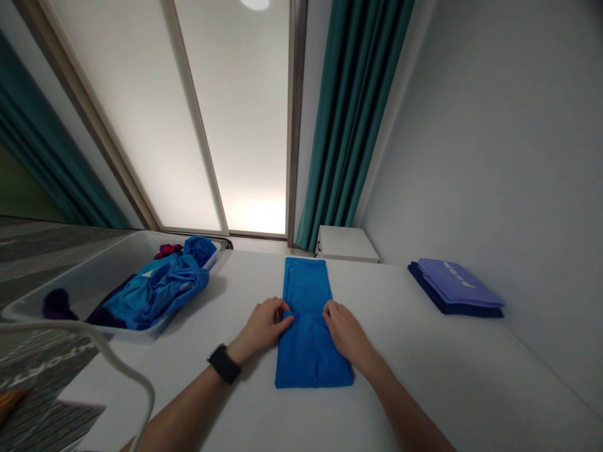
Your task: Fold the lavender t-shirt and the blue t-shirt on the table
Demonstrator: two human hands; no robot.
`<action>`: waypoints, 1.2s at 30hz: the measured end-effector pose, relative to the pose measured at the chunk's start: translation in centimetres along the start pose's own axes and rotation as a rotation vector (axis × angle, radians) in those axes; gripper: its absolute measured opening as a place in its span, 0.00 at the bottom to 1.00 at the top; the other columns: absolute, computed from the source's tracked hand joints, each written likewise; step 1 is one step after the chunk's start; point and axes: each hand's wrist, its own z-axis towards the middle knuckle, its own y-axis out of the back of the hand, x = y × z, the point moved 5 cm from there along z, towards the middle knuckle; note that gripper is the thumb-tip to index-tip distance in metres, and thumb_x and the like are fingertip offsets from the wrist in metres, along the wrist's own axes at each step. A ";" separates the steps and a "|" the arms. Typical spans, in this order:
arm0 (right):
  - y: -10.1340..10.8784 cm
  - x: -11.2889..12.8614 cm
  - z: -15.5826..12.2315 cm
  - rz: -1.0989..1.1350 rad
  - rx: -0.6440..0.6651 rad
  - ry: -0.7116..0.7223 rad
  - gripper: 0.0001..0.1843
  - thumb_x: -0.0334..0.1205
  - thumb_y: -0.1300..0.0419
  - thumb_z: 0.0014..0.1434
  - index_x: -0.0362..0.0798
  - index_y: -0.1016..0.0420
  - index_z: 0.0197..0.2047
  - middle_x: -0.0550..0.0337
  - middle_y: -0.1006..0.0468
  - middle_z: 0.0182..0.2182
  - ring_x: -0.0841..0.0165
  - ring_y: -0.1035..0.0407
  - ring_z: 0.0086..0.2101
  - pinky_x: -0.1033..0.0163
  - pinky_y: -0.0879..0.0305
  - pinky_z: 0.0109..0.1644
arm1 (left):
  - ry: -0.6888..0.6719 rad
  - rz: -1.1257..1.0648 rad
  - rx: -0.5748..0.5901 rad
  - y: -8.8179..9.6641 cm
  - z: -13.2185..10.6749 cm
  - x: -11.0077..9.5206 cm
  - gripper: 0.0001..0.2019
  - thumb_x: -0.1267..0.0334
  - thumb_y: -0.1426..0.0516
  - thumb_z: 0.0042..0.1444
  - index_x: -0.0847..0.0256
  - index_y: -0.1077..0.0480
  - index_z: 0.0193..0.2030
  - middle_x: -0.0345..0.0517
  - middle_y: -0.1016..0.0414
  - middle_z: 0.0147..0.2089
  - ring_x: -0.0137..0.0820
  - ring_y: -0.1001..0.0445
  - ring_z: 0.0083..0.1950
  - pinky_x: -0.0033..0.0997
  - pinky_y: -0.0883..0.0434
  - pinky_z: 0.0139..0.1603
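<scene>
A blue garment point(307, 314), folded into a long narrow strip, lies on the white table point(424, 364) in front of me. My left hand point(264, 326), with a black watch at the wrist, pinches the strip's left edge at a fold line. On the opposite edge, at the same fold, my right hand point(343, 331) grips the cloth. Both hands have their fingers curled on the fabric.
A white tray point(94, 276) at the left holds a heap of blue and purple clothes point(160, 285). Folded purple and navy garments point(456, 289) are stacked at the right by the wall. A small white cabinet point(346, 243) stands beyond the table. A white cable point(113, 358) crosses the lower left.
</scene>
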 end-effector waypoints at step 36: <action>0.2 -0.8 3.4 -0.120 0.321 -0.001 0.09 0.37 0.54 0.70 0.49 0.33 0.46 0.53 0.22 0.41 0.65 0.28 0.40 0.65 0.47 0.38 | -0.345 0.477 -0.033 -1.8 -3.5 -7.2 0.22 0.55 0.49 0.64 0.58 0.38 0.63 0.52 0.32 0.61 0.44 0.34 0.61 0.47 0.37 0.61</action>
